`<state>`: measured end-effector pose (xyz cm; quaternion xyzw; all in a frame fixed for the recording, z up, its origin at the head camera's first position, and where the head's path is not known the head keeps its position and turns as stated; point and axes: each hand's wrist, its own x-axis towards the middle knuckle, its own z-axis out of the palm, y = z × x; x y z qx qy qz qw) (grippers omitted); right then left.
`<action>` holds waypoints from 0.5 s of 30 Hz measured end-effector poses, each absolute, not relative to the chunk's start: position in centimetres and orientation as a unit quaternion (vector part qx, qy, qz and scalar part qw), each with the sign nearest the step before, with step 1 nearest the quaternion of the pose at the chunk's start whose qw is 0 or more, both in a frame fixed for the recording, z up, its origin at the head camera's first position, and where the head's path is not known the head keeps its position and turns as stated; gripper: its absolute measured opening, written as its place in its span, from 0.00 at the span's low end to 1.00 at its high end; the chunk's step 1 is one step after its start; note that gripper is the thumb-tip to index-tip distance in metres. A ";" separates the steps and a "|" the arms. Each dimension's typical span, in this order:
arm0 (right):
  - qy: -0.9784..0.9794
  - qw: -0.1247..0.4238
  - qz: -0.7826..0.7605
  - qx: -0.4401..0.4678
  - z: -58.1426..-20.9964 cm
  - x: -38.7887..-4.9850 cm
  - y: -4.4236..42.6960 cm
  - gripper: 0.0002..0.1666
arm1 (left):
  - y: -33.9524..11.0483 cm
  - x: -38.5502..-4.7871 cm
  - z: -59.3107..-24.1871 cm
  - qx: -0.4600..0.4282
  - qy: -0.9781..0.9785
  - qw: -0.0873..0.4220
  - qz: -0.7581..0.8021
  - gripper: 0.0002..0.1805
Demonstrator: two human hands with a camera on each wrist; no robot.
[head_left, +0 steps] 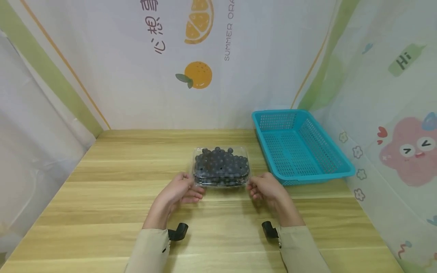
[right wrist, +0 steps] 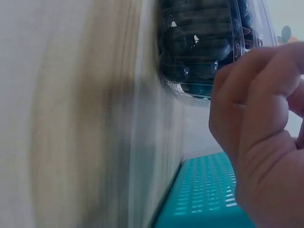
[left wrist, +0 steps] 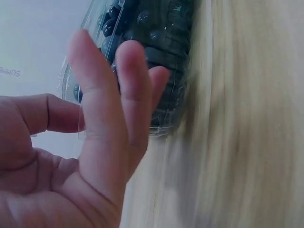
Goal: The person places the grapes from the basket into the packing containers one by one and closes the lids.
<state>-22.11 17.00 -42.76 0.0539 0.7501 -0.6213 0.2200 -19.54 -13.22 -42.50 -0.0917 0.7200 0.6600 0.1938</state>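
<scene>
A clear plastic clamshell box (head_left: 221,167) full of round, blue-black berries stands between the two hands, its lid closed. At its near left corner, the left hand (head_left: 181,189) pinches the rim between thumb and index finger. The other left fingers (left wrist: 102,109) extend beside the box without wrapping it. The near right corner is pinched by the right hand (head_left: 266,187), whose fingers (right wrist: 266,99) are curled. In the right wrist view the box (right wrist: 199,47) fills the upper middle. Whether its underside touches the table cannot be told.
A blue plastic basket (head_left: 293,151) with perforated walls sits to the right of the box, near the table's back right edge. The wood-grain table (head_left: 112,189) meets a printed white curtain (head_left: 129,83) behind, with more curtain on both sides.
</scene>
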 end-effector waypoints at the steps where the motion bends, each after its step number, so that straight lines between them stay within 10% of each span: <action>1: 0.749 0.217 -0.623 0.056 -42.8 -22.3 17.0 0.17 | -13.1 -19.7 -42.6 -0.095 0.718 0.192 0.662 0.10; 15: 0.731 0.121 -0.662 0.111 -43.7 -25.0 14.3 0.19 | -12.6 -22.8 -42.5 -0.123 0.706 0.166 0.678 0.16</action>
